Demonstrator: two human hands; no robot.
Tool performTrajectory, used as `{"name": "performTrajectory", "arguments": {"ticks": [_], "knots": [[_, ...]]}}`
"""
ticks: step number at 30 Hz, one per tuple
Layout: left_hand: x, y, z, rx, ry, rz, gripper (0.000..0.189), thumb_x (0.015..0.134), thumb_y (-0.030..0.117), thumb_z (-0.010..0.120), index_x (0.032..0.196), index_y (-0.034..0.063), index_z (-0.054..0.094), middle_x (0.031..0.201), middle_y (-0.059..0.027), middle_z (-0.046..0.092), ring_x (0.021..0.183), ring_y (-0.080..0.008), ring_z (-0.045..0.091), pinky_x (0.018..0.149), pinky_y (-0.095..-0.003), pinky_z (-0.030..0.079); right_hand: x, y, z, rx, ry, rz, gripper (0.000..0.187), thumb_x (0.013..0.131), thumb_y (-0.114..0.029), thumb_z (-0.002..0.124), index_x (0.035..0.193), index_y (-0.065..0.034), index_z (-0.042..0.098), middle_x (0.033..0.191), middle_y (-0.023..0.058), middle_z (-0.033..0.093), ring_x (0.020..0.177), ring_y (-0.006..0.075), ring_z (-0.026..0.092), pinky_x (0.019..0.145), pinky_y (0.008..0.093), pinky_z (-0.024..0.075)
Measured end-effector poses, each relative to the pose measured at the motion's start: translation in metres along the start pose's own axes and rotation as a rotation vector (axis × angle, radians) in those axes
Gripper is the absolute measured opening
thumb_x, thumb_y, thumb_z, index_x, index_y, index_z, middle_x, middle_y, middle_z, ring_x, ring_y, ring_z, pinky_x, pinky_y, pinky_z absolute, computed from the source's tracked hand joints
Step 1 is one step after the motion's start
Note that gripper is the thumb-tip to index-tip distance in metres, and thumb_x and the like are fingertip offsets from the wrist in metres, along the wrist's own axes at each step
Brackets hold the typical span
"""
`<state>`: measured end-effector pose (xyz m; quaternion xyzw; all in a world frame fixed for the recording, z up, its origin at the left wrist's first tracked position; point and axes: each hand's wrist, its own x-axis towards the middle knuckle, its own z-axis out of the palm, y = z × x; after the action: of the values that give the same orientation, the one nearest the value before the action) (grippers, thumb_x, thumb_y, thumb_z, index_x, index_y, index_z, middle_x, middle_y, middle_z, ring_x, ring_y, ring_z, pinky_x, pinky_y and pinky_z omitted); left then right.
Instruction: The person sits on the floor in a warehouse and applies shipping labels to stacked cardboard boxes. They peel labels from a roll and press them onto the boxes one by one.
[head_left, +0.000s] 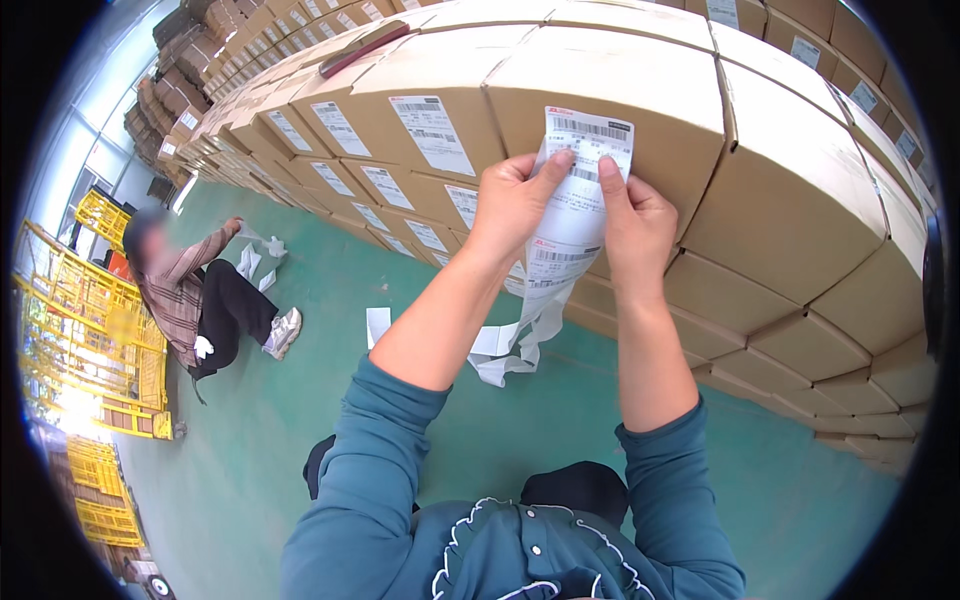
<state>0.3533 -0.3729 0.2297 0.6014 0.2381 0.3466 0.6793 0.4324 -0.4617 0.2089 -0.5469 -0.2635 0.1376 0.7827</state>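
A long strip of printed shipping labels (577, 199) hangs between my two hands, its top label held up against a cardboard box (517, 82). My left hand (517, 199) pinches the strip's left edge between thumb and fingers. On the right edge, my right hand (637, 225) grips it the same way, thumb on top. The strip's lower part trails down to the floor, where it lies in loose folds (502, 364). Left of my hands, a box in the top row bears a stuck-on label (432, 135). The box face behind the strip shows no label beside it.
Stacked cardboard boxes (795, 225) form a wall ahead and to the right. A dark red long object (365, 49) lies on top. At left a person (202, 285) sits low on the green floor (292, 435), holding paper strips, beside yellow metal cage trolleys (90, 322).
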Motion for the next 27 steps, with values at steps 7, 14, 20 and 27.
{"name": "performTrajectory", "arguments": {"ticks": [7,14,20,27], "knots": [[0.015,-0.009,-0.007,0.172,-0.024,0.045,0.028,0.084,0.026,0.061,0.085,-0.0018,0.064,0.072,-0.0019,0.061,0.061,-0.0062,0.052,0.053,-0.0226,0.043,-0.006,-0.016,-0.047,-0.221,0.082,-0.245,0.020,0.087,-0.014,0.054,0.096,0.0025,0.062,0.086,0.0072,0.062,0.076,0.0120,0.058,0.068,0.0230,0.0470],[0.007,-0.013,-0.009,-0.072,-0.004,0.191,0.024,0.080,0.018,0.064,0.066,-0.0021,0.062,0.058,-0.0030,0.057,0.054,-0.0057,0.048,0.046,-0.0252,0.040,0.005,-0.061,-0.002,0.062,-0.481,0.176,0.036,0.093,-0.022,0.041,0.121,-0.0005,0.047,0.111,0.0064,0.057,0.098,0.0106,0.055,0.081,0.0203,0.0390],[0.012,-0.017,-0.014,0.119,-0.049,0.266,0.025,0.081,0.021,0.063,0.070,-0.0004,0.063,0.056,0.0005,0.053,0.054,-0.0050,0.044,0.046,-0.0241,0.037,0.035,-0.054,-0.004,0.196,-0.364,0.288,0.039,0.094,-0.024,0.037,0.126,-0.0018,0.041,0.123,0.0073,0.050,0.110,0.0123,0.050,0.085,0.0188,0.0401],[-0.013,-0.081,-0.043,0.065,-0.210,0.038,0.026,0.083,0.025,0.062,0.080,-0.0014,0.064,0.063,0.0032,0.052,0.059,-0.0036,0.042,0.051,-0.0217,0.036,0.035,-0.054,0.005,0.220,-0.475,0.263,0.036,0.090,-0.020,0.044,0.117,0.0023,0.049,0.116,0.0120,0.055,0.109,0.0192,0.052,0.088,0.0274,0.0391]]}}
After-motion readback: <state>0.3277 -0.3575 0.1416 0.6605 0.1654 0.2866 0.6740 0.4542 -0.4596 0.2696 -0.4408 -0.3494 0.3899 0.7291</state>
